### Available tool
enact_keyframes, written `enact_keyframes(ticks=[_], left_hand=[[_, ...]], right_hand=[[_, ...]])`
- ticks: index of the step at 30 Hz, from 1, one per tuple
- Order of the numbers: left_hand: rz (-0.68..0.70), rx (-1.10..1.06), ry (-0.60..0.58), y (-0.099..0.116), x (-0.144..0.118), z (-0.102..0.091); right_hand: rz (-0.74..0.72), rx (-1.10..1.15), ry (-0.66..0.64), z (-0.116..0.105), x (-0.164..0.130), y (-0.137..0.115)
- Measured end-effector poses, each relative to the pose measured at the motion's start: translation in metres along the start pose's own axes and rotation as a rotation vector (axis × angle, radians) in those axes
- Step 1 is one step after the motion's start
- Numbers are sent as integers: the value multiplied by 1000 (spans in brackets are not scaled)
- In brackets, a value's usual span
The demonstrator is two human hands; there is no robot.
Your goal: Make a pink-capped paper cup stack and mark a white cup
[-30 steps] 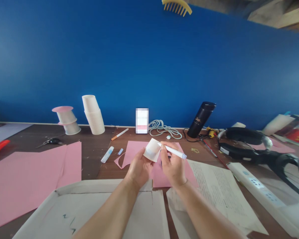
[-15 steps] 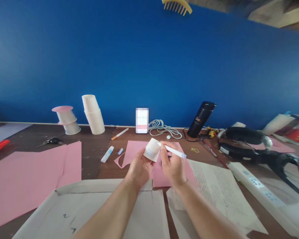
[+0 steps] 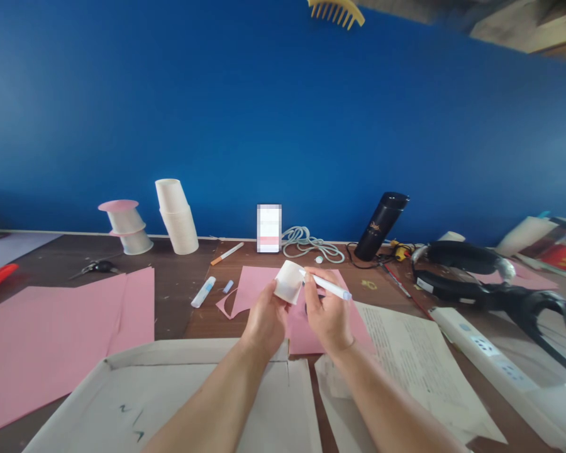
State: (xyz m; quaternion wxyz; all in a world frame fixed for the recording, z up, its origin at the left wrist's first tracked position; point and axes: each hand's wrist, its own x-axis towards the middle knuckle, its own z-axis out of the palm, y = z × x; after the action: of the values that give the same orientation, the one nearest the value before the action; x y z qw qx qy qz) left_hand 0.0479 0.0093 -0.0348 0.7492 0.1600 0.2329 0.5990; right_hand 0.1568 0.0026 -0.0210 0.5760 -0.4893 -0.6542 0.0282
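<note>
Brown bench (image 3: 179, 283), pale cardboard (image 3: 99, 402) nearest me. Left grip (image 3: 266, 311) pinches a white paper cup (image 3: 288, 283) over pink paper (image 3: 252, 283), tilted, likely so its side faces the pen (image 3: 331, 287). Right grip (image 3: 327, 311) pinches the pen pencil-style, tip at the cup's edge; contact unclear. Phone (image 3: 268, 228) stands farther back, probably for viewing. Blue wall (image 3: 264, 113) behind.

No legible text: gold lettering (image 3: 376, 225) on black flask (image 3: 385, 220), fine print (image 3: 405, 340) on pale sheet (image 3: 436, 377), both unreadable.
</note>
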Motion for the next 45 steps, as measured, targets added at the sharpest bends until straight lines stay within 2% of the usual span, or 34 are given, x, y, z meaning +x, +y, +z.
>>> enact_keyframes(ticks=[11,24,30,45], left_hand=[[4,-11,20,1,0,1],[9,-37,-17,-1,1,-1],[3,-49,39,2,-2,4],[-6,-49,39,3,-3,7]], right_hand=[[-3,13,-9,1,-1,-1],[-4,7,-7,1,-1,-3],[-30,-14,-2,2,-1,-3],[-40,-15,-1,2,-2,-5]])
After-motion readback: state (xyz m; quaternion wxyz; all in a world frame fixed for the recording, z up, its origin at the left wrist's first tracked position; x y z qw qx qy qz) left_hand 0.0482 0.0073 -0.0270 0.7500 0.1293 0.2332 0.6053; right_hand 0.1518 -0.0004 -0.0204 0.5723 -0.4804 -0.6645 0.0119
